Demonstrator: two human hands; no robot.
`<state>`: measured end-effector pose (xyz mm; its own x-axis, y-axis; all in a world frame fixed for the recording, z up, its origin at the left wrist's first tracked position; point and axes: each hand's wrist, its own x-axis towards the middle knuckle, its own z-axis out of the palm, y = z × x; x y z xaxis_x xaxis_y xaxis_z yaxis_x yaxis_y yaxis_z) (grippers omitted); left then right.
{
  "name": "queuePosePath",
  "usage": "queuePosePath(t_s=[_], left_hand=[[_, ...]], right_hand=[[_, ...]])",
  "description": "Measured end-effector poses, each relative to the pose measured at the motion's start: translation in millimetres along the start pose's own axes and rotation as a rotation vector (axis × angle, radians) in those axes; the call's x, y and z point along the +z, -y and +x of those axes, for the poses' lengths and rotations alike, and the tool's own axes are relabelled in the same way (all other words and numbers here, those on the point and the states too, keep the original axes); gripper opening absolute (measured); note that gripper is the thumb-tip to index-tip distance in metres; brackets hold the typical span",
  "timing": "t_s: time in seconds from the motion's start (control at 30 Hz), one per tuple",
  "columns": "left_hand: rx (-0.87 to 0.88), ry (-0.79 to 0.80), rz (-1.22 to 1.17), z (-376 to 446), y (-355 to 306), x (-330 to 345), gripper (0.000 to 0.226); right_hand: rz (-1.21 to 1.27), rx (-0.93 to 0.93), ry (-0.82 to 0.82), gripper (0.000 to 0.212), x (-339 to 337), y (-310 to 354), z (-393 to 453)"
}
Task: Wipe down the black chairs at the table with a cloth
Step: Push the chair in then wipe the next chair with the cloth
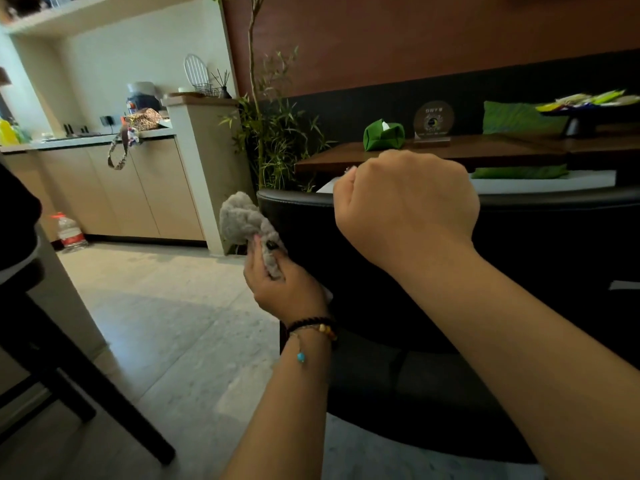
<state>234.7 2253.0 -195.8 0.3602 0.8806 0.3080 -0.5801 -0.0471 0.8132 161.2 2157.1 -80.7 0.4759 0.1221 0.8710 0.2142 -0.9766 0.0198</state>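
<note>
- Black chair (536,244) fills the centre and right of the frame, its curved padded back turned toward me; the right side is cut off at the frame edge and my right forearm hides part of the back.
- My right hand (408,199) sits at the top rim of the chair back, fingers curled over it in a fist; the fingertips are out of my sight, so I see the grip only from behind.
- My left hand (280,282), lower centre, pinches a grey fluffy cloth (247,223) bunched against the chair's left edge; beaded bracelets (313,329) circle that wrist.
- Behind the chair a wooden table (433,152) carries a green fabric tissue holder (383,134) with a white tissue poking from its top, and a round plaque (433,119) whose print I cannot read.
- At the upper right a dark stand holds blurred colourful packets (588,98); I cannot tell what they are.
- Lower left, a plastic water jug (69,232) stands on the floor by the cabinets.
- A second dark chair (52,341) is cut off at the left.
</note>
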Motion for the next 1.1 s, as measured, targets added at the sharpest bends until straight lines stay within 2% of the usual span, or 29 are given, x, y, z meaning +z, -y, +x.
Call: queuePosePath(t_s=[0.1,0.2,0.3,0.43,0.5,0.57,0.63,0.7,0.77,0.83,0.93,1.0,1.1], left_hand=[[-0.128,0.054,0.105,-11.3,31.2,-15.8,0.032],[-0.216,0.173,0.166,-15.9,48.5,-41.4,0.034],[-0.103,0.253,0.131,-13.1,34.4,-49.4,0.032],[0.164,0.302,-0.007,-13.5,-15.1,-46.7,0.030],[0.194,0.366,-0.102,-14.1,-31.7,-49.8,0.038],[0.104,0.465,-0.171,-11.5,-40.7,-55.4,0.043],[-0.101,0.561,-0.339,-8.9,-47.7,-61.8,0.048],[-0.248,0.633,-0.524,-5.3,-53.0,-70.6,0.049],[-0.295,0.693,-0.575,-5.6,-58.9,-80.3,0.043],[-0.229,0.706,-0.477,-9.7,-60.6,-90.9,0.034],[-0.015,0.734,-0.307,-8.1,-55.3,-106.7,0.037],[0.061,0.788,-0.252,2.3,-55.4,-113.8,0.043],[0.279,0.803,-0.040,24.5,-59.3,-121.2,0.054]], right_hand=[[-0.011,0.021,0.034,0.047,0.8,-0.6,1.2],[-0.024,0.016,0.045,0.047,0.1,-0.2,-1.1],[-0.014,0.020,0.014,0.049,0.4,-1.9,-1.1],[-0.013,0.022,-0.012,0.045,0.3,-2.6,-7.1],[0.121,-0.035,-0.137,0.036,-1.4,-4.2,-16.8],[0.471,-0.127,-0.299,0.020,-5.4,-5.1,-32.3],[0.715,-0.170,-0.314,0.013,-9.1,0.4,-51.0],[0.823,-0.024,-0.183,0.014,-7.6,13.6,-68.9],[0.908,0.208,0.032,0.024,-3.2,30.5,-79.9],[1.105,0.398,0.179,0.032,4.1,41.6,-84.1],[1.277,0.490,0.100,0.039,6.5,44.1,-84.4],[1.223,0.470,0.078,0.043,4.3,38.6,-84.5],[1.030,0.340,0.175,0.044,-4.5,23.4,-82.5]])
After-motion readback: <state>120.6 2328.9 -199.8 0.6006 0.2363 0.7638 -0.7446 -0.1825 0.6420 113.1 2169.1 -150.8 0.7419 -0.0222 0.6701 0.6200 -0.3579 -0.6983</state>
